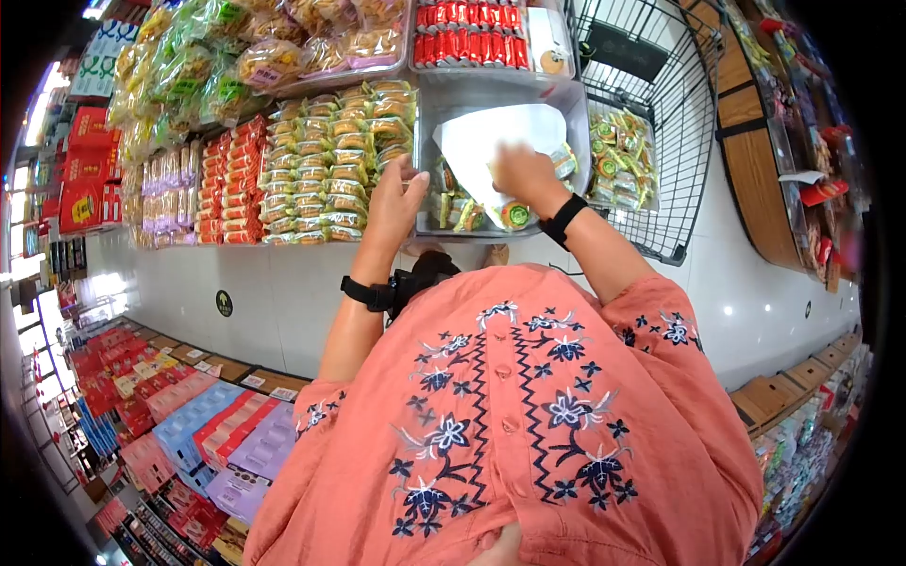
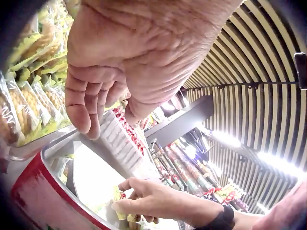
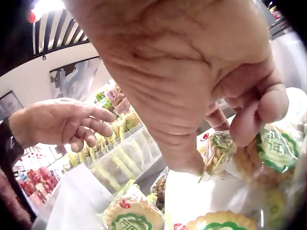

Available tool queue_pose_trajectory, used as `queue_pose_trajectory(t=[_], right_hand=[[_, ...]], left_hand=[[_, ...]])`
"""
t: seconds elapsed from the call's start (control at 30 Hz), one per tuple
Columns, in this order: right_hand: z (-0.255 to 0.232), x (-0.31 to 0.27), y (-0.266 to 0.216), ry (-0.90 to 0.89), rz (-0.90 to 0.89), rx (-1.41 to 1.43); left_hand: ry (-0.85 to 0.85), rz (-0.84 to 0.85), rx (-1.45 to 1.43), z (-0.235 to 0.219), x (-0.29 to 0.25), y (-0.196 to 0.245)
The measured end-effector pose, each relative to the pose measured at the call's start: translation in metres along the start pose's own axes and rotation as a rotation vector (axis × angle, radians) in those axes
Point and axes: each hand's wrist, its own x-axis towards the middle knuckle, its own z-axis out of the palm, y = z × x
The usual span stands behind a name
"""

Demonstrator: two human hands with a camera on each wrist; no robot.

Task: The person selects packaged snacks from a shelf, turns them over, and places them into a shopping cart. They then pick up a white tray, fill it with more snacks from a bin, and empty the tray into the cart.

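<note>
In the head view my right hand (image 1: 528, 177) is inside a grey plastic bin (image 1: 578, 106), over a large white sheet (image 1: 472, 141). Its thumb and fingers pinch a wrapped pastry (image 3: 218, 151), whose yellow-edged wrapper (image 2: 118, 195) also shows in the left wrist view. Several more wrapped pastries (image 1: 515, 215) with round green labels lie in the bin around the sheet. My left hand (image 1: 392, 193) hovers by the bin's left side with loosely bent fingers and nothing in them. In the right wrist view that left hand (image 3: 62, 125) appears beyond the bin wall.
Rows of yellow-wrapped cakes (image 1: 321, 160) stand left of the bin. Behind it is a tray of red packets (image 1: 469, 47). At the right, a black wire cart (image 1: 675, 179) holds green-and-yellow packs (image 1: 621, 156). Stacked boxes (image 1: 203, 429) line the shelf at the lower left.
</note>
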Motion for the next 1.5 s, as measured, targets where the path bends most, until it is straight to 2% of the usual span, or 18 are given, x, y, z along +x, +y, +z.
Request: queue_pose_trajectory(t=[0.1,0.2,0.23,0.33,0.37,0.47,0.6,0.77,0.87,0.93,1.0,1.1,1.17,1.3,1.33,1.4,1.47,1.5], right_hand=[[-0.022,0.001,0.006,-0.082,0.039,0.153],[-0.042,0.005,0.018,-0.19,0.155,0.462],[-0.045,0.005,0.024,-0.167,0.136,0.551],[-0.079,0.007,0.023,-0.316,0.425,0.855],[-0.086,0.007,0.025,-0.346,0.437,0.883],[-0.067,0.003,0.034,-0.246,0.372,0.791],[-0.041,0.003,0.029,-0.071,0.223,0.661],[-0.036,0.029,0.015,-0.2,0.238,0.522],[-0.018,0.041,0.015,-0.118,0.159,0.281],[-0.03,0.04,-0.001,-0.093,0.131,0.135],[-0.014,0.047,-0.003,-0.049,0.015,0.011],[0.007,0.055,-0.005,-0.047,0.01,-0.069],[0.017,0.057,-0.003,-0.056,0.019,-0.096],[-0.01,0.056,0.001,-0.129,0.032,0.118],[-0.025,0.064,0.002,-0.292,0.094,0.269],[-0.07,0.06,-0.007,-0.526,0.271,0.771],[-0.094,0.057,-0.005,-0.646,0.242,1.056],[-0.086,0.054,-0.003,-0.618,0.2,1.273]], left_hand=[[-0.007,-0.021,-0.032,-0.002,-0.002,0.005],[-0.031,-0.037,-0.044,-0.001,-0.002,0.009],[-0.044,-0.04,-0.048,0.0,-0.002,0.011],[-0.1,-0.062,-0.138,0.004,0.0,0.023],[-0.121,-0.072,-0.181,0.006,0.001,0.029],[-0.183,-0.06,-0.138,0.013,0.004,0.045],[-0.23,0.052,0.01,0.031,0.024,0.022],[-0.264,0.05,0.047,0.034,0.025,0.033],[-0.255,0.028,0.014,0.034,0.024,0.031],[-0.23,0.027,-0.021,0.034,0.024,0.027],[-0.239,-0.016,-0.083,0.033,0.021,0.027],[-0.224,-0.011,-0.141,0.027,0.019,0.022],[-0.225,-0.024,-0.073,0.022,0.019,0.013],[-0.2,-0.052,-0.052,0.012,0.017,0.007],[-0.187,-0.063,-0.059,0.009,0.015,0.008],[-0.186,-0.078,-0.103,0.004,0.013,0.017],[-0.188,-0.079,-0.171,0.0,0.014,0.027],[-0.194,-0.071,-0.197,-0.002,0.016,0.033]])
